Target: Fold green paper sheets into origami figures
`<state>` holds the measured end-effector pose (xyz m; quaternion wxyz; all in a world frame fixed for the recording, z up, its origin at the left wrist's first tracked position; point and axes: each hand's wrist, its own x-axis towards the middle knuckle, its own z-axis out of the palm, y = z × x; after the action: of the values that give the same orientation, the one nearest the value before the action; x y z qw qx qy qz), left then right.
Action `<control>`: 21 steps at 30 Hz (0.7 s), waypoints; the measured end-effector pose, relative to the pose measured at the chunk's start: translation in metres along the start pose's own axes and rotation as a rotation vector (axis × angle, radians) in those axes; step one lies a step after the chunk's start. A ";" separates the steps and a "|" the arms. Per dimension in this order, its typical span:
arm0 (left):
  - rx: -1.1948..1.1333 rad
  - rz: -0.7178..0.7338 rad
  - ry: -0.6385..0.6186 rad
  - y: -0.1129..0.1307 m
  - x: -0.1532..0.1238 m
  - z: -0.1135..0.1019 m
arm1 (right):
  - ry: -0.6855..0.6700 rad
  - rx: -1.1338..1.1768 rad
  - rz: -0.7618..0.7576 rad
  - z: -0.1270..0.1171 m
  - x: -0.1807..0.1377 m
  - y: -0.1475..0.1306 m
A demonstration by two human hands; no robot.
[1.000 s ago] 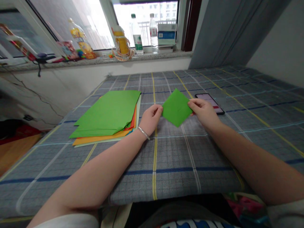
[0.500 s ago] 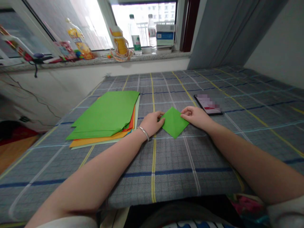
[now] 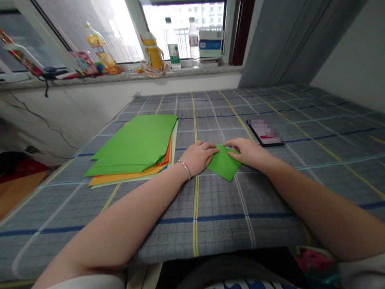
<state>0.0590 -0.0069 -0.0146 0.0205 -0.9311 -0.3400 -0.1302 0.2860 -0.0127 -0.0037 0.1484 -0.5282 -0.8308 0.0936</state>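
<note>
A small folded green paper (image 3: 225,166) lies flat on the checked grey cloth (image 3: 216,200). My left hand (image 3: 199,157) rests on its left corner with the fingers stretched out flat, a silver bangle on the wrist. My right hand (image 3: 248,153) lies on the paper's upper right edge, its fingers also flat and pointing left. The fingertips of both hands nearly meet over the top of the paper. Only the lower half of the paper shows below the hands.
A stack of coloured paper sheets (image 3: 135,146), green on top, lies to the left. A phone (image 3: 265,132) lies just beyond my right hand. Bottles (image 3: 169,38) and a box (image 3: 210,44) stand on the windowsill. A grey curtain (image 3: 288,40) hangs at the right.
The green paper, held up by its corners a second ago, came down onto the cloth. Both hands went from pinching its corners to lying flat on it.
</note>
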 end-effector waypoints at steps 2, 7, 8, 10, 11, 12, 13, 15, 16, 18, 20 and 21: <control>0.006 0.031 -0.040 0.001 -0.001 -0.001 | -0.008 0.007 -0.016 0.002 -0.001 0.002; -0.038 0.053 -0.134 -0.002 -0.004 0.001 | -0.059 0.036 -0.046 0.002 -0.002 0.008; -0.057 0.069 -0.134 -0.004 -0.004 0.001 | -0.065 0.042 -0.058 0.002 -0.002 0.010; -0.108 0.123 -0.122 -0.008 -0.003 0.001 | -0.076 0.053 -0.091 -0.001 -0.002 0.012; -0.136 0.154 -0.122 -0.011 -0.002 0.000 | -0.082 0.054 -0.107 -0.003 -0.002 0.013; -0.161 0.181 -0.129 -0.013 -0.002 -0.001 | -0.089 0.052 -0.119 -0.005 -0.003 0.014; -0.179 0.200 -0.145 -0.015 -0.002 -0.001 | -0.095 0.048 -0.127 -0.006 -0.003 0.014; -0.193 0.216 -0.188 -0.019 -0.002 -0.003 | -0.105 0.033 -0.131 -0.008 -0.004 0.015; -0.191 0.218 -0.204 -0.020 -0.003 -0.003 | -0.106 0.025 -0.128 -0.009 -0.004 0.015; -0.176 0.223 -0.207 -0.021 -0.004 -0.003 | -0.107 0.010 -0.121 -0.009 -0.005 0.015; -0.143 0.238 -0.176 -0.021 -0.004 -0.003 | -0.111 -0.001 -0.121 -0.009 -0.006 0.014; -0.119 0.250 -0.158 -0.020 -0.004 -0.003 | -0.112 -0.005 -0.123 -0.009 -0.006 0.014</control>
<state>0.0426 0.0057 -0.0137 -0.0453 -0.9731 -0.2136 -0.0731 0.3031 -0.0125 -0.0002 0.1055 -0.4706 -0.8689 0.1117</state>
